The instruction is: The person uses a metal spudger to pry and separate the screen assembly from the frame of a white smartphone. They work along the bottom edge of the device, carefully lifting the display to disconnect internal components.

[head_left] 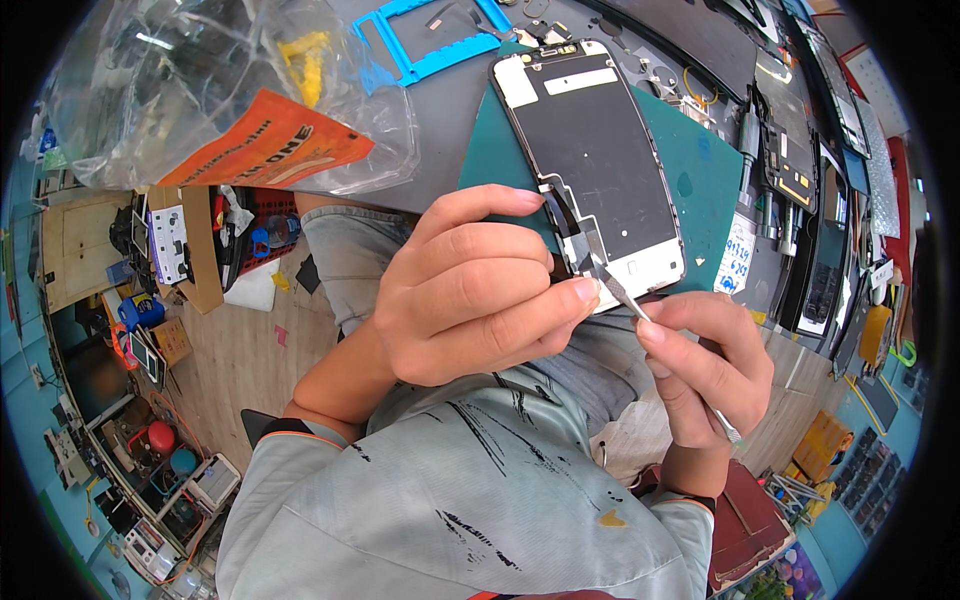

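Observation:
A phone screen [610, 150], its dark metal back facing up, lies tilted on a green mat. My left hand [480, 280] is closed at its lower left edge, with curled fingers against that side. Beside those fingertips a thin dark flex cable [562, 208] stands partly raised from the back plate. In my right hand [710, 360] is a slim metal pry tool [622, 292] with a knurled grip, pinched between thumb and fingers. Its flat blade rests at the screen's lower left part, near the cable. My left fingers hide some of that edge.
Under the screen is the green mat [700, 160] on a grey table. A clear plastic bag [370, 110] with an orange label occupies the left side. Behind lies a blue frame [440, 60]. Small metal parts [670, 85] and phone parts [790, 160] crowd the far and right sides.

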A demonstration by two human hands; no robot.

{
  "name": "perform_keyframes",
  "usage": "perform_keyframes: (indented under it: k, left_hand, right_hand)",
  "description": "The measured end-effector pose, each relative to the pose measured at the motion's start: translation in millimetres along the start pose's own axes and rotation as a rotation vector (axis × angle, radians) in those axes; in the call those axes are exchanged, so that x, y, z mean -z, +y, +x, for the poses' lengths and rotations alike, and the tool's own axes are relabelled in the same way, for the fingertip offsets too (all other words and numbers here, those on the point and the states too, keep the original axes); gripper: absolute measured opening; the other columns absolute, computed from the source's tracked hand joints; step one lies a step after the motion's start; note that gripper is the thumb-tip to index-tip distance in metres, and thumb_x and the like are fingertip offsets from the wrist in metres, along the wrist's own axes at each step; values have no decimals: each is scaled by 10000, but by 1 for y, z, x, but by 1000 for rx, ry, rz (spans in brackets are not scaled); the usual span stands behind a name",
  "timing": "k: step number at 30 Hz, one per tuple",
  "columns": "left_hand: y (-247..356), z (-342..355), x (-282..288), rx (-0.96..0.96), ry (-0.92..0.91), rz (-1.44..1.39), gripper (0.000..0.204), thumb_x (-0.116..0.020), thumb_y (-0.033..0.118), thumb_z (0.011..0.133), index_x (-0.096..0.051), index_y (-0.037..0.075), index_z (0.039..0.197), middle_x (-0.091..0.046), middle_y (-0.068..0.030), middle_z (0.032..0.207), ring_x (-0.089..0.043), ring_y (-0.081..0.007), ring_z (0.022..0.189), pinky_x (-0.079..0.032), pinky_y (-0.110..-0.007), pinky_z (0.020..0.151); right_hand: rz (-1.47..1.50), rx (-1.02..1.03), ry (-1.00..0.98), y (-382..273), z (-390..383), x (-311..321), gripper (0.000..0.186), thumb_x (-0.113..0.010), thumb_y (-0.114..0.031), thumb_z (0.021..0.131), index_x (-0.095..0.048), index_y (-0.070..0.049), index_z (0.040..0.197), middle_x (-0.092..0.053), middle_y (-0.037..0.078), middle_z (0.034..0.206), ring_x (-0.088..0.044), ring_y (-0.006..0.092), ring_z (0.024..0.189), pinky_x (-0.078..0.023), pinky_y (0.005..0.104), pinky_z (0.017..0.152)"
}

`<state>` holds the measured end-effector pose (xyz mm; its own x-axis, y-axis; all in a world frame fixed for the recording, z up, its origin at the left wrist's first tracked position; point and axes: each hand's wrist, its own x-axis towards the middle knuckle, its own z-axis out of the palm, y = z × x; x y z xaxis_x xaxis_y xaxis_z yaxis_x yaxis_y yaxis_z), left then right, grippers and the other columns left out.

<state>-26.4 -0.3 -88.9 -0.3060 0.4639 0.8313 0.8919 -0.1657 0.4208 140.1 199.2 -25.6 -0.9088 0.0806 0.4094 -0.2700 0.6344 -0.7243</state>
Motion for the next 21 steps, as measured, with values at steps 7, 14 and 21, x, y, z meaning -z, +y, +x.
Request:
perform_keyframes:
  k: [7,14,21]
  left_hand:
    - [0,0,0,-2,-5,1,257,-914,78,832,-855,31,1077,-675,-2,977,-718,-181,878,-663,-490,968]
    - [0,0,1,3,-8,-2,246,-913,85,845,-855,30,1078,-677,-3,979,-717,-181,881,-663,-490,968]
    - [0,-1,0,1,4,-6,242,-910,84,846,-857,28,1075,-676,-5,978,-717,-182,882,-663,-492,968]
  right_hand:
    - [-44,29,20,0,-1,-3,502,-842,52,741,-871,-44,1233,-792,170,1100,-790,307,933,-636,377,779]
    - [-67,56,30,0,-1,-4,460,-879,-17,745,-885,-59,1203,-794,148,1102,-802,304,933,-647,381,777]
    - [-87,78,28,-1,1,-4,449,-878,-14,749,-884,-53,1196,-795,140,1104,-810,303,927,-649,380,773]
